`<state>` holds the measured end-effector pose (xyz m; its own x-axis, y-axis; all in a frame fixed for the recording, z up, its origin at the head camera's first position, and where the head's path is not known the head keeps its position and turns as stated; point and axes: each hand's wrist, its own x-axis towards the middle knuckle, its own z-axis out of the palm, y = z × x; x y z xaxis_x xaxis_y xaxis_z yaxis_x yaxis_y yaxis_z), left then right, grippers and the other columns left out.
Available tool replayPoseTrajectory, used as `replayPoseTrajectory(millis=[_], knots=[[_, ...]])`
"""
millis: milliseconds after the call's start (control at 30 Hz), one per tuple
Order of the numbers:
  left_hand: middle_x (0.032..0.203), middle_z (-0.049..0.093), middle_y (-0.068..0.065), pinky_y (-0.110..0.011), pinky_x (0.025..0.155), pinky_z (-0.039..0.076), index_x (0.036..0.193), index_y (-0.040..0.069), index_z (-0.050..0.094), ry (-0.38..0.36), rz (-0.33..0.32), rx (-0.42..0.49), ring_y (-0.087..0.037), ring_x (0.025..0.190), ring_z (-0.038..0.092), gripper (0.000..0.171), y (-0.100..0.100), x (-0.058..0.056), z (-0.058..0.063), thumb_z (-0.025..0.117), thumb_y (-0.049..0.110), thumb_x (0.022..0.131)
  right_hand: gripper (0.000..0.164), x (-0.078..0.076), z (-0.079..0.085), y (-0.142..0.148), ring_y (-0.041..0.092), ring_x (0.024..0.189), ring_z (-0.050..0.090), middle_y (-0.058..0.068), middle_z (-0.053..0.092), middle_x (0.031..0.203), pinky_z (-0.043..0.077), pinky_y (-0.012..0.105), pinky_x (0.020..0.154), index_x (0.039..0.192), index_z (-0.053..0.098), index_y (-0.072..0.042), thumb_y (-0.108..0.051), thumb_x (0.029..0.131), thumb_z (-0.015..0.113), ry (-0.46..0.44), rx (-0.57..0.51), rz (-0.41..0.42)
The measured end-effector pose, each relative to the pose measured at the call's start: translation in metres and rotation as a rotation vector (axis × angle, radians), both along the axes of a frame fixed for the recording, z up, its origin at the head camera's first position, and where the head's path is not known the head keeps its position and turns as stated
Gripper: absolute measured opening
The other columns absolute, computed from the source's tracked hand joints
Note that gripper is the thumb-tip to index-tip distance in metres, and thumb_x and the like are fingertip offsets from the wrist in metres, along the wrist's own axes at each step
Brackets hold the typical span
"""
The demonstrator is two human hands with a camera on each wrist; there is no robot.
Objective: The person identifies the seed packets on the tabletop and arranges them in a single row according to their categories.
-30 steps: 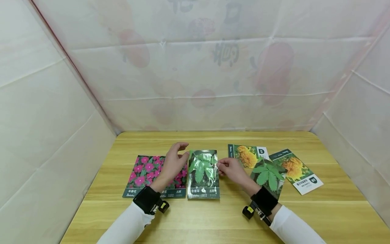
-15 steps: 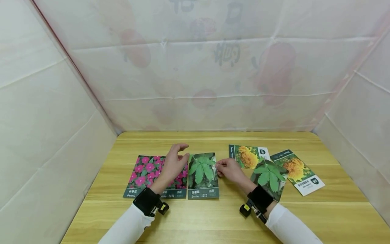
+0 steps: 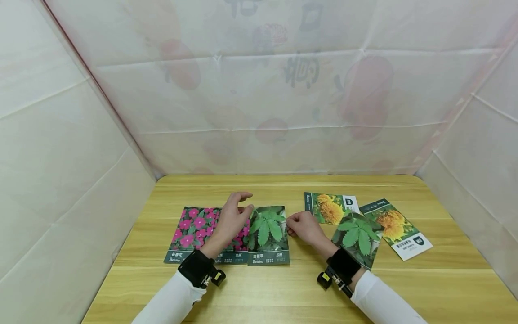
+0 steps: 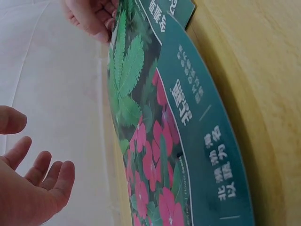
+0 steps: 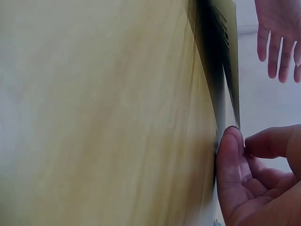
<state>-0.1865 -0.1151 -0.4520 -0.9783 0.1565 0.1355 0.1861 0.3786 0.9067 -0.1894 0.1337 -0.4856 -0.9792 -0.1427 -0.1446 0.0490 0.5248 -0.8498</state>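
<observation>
A seed packet with a green leaf picture (image 3: 268, 236) lies at the middle of the table, its right edge pinched between the thumb and finger of my right hand (image 3: 306, 228). In the right wrist view those fingertips (image 5: 231, 136) meet at the packet's edge. My left hand (image 3: 229, 221) hovers with loosely bent fingers over the second pink-flower seed packet (image 3: 239, 245), partly hiding it; the left wrist view shows nothing in that hand (image 4: 40, 190). Left of it lies another pink-flower packet (image 3: 190, 231). The leaf packet's left edge meets the second pink packet's right edge.
Right of my right hand, a second leaf packet (image 3: 357, 238) overlaps two yellow-flower packets, one turned sideways (image 3: 329, 209) and one slanted (image 3: 391, 225). The wooden table (image 3: 259, 297) is bounded by pale cloth walls (image 3: 251, 108) behind and at both sides.
The leaf packet has come down flatter, its top edge lower and its glare gone, and has shifted slightly left against the pink packet. My right hand moved slightly left with it.
</observation>
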Motion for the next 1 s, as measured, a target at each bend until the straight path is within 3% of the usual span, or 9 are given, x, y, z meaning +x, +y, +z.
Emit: replayPoseTrajectory(millis=[533, 700, 800, 1000], knots=[[0.149, 0.047, -0.007, -0.039, 0.098, 0.055, 0.144, 0.017, 0.054, -0.008, -0.015, 0.002, -0.033, 0.123, 0.06, 0.036, 0.004, 0.0, -0.001, 0.057, 0.02, 0.109, 0.029, 0.006, 0.002, 0.011, 0.014, 0.071, 0.063, 0.001, 0.072, 0.08, 0.053, 0.031, 0.068, 0.086, 0.079, -0.009, -0.011, 0.105, 0.057, 0.038, 0.047, 0.011], [0.148, 0.048, -0.008, -0.042, 0.095, 0.057, 0.144, 0.015, 0.055, -0.012, -0.009, 0.001, -0.032, 0.121, 0.062, 0.036, 0.005, 0.002, 0.001, 0.058, 0.02, 0.108, 0.022, 0.012, 0.011, 0.016, 0.014, 0.067, 0.053, 0.0, 0.069, 0.083, 0.042, 0.03, 0.065, 0.102, 0.079, -0.008, -0.016, 0.105, 0.059, 0.102, 0.168, 0.023], [0.147, 0.049, -0.009, -0.043, 0.095, 0.057, 0.143, 0.016, 0.056, -0.006, -0.006, -0.005, -0.032, 0.119, 0.063, 0.035, 0.005, 0.002, 0.003, 0.059, 0.019, 0.108, 0.021, 0.017, 0.021, 0.022, 0.013, 0.067, 0.055, -0.002, 0.07, 0.088, 0.045, 0.031, 0.064, 0.112, 0.078, -0.006, -0.017, 0.103, 0.062, 0.165, 0.247, 0.029], [0.143, 0.052, -0.011, -0.045, 0.093, 0.057, 0.14, 0.013, 0.058, 0.019, -0.01, -0.019, -0.033, 0.114, 0.064, 0.033, 0.006, 0.001, 0.005, 0.059, 0.017, 0.107, 0.022, 0.024, 0.036, 0.046, 0.011, 0.068, 0.055, 0.0, 0.071, 0.092, 0.045, 0.031, 0.066, 0.117, 0.076, -0.004, -0.017, 0.105, 0.062, 0.267, 0.367, 0.062]])
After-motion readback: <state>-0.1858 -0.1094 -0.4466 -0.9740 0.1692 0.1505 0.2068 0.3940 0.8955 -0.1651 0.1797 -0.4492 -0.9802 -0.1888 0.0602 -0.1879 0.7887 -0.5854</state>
